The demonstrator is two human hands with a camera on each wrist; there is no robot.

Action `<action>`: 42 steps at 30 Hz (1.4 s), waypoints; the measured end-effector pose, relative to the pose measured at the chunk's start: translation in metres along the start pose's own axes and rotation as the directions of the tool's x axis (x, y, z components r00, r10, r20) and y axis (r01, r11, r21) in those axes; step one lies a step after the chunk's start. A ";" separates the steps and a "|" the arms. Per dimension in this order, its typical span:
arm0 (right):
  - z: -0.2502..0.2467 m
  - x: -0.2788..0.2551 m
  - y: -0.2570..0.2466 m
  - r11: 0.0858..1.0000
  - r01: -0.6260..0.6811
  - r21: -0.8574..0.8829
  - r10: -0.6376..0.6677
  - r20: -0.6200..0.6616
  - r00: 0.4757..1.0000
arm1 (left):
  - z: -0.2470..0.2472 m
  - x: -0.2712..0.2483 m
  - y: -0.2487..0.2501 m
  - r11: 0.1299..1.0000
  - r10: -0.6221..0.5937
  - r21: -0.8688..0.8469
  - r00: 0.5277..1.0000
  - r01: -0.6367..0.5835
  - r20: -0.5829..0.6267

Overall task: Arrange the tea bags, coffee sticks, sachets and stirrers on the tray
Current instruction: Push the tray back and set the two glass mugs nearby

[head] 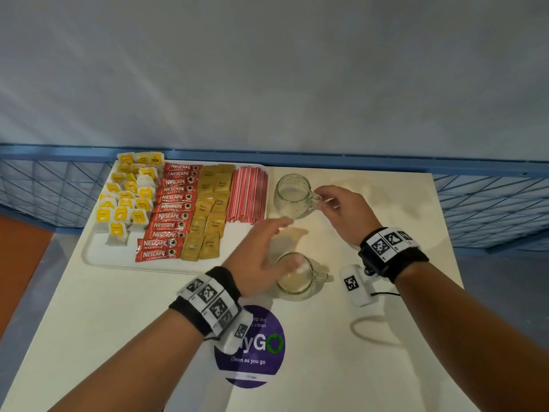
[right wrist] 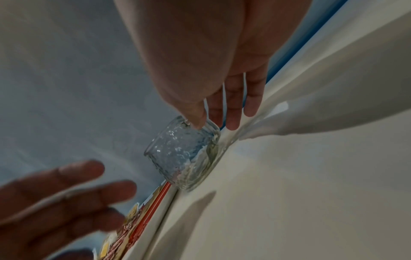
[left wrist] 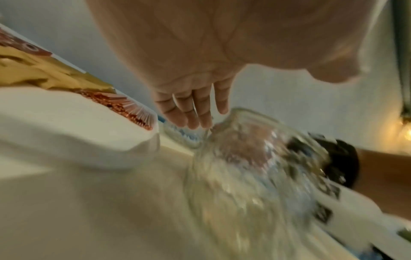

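Note:
A white tray (head: 98, 251) lies at the table's far left. It carries rows of yellow tea bags (head: 127, 194), red coffee sticks (head: 173, 208), brown sugar sachets (head: 209, 209) and red-and-white stirrers (head: 246, 194). Two empty glass mugs stand right of the tray, a far mug (head: 292, 196) and a near mug (head: 297, 281). My left hand (head: 261, 251) hovers over the near mug (left wrist: 244, 167) with straight fingers (left wrist: 191, 109) and holds nothing. My right hand (head: 344, 212) is at the far mug's handle. Its thumb tip touches the glass (right wrist: 182, 153) and its fingers (right wrist: 231, 109) are straight.
The cream table (head: 386, 367) has a round purple sticker (head: 252, 352) near its front. A small white tagged box (head: 356, 283) on a cable hangs by my right wrist. A blue wire fence (head: 490, 209) runs behind the table, with a pale wall above it.

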State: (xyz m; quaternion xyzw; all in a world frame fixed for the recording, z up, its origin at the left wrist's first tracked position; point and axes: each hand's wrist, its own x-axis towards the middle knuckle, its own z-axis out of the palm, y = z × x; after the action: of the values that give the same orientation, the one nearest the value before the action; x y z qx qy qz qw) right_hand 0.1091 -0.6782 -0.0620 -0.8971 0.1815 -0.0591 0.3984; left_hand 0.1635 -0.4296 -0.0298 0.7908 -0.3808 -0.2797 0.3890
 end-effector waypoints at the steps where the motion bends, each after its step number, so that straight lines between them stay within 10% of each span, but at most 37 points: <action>1: 0.000 0.002 0.000 1.000 -0.001 0.005 0.001 -0.005 1.000 | -0.006 0.009 0.001 0.999 -0.027 -0.024 0.997 0.026 -0.072; 6: 0.000 0.007 0.001 1.000 0.017 -0.007 -0.017 -0.010 1.000 | -0.038 0.056 -0.005 0.979 -0.095 0.149 0.955 0.142 -0.280; 31: 0.002 0.004 -0.009 1.000 -0.015 0.007 0.015 -0.006 1.000 | -0.041 0.072 -0.021 0.982 -0.091 0.134 0.958 0.131 -0.273; 42: -0.030 -0.084 -0.027 0.996 -0.006 0.091 -0.003 0.097 0.995 | -0.033 -0.011 0.001 0.995 0.022 0.098 0.991 -0.009 -0.131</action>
State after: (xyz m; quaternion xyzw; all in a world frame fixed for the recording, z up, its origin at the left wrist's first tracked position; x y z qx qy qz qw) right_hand 0.0314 -0.6513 -0.0182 -0.8798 0.1597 -0.0234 0.4472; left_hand 0.1818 -0.4079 -0.0092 0.8226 -0.3737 -0.2049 0.3764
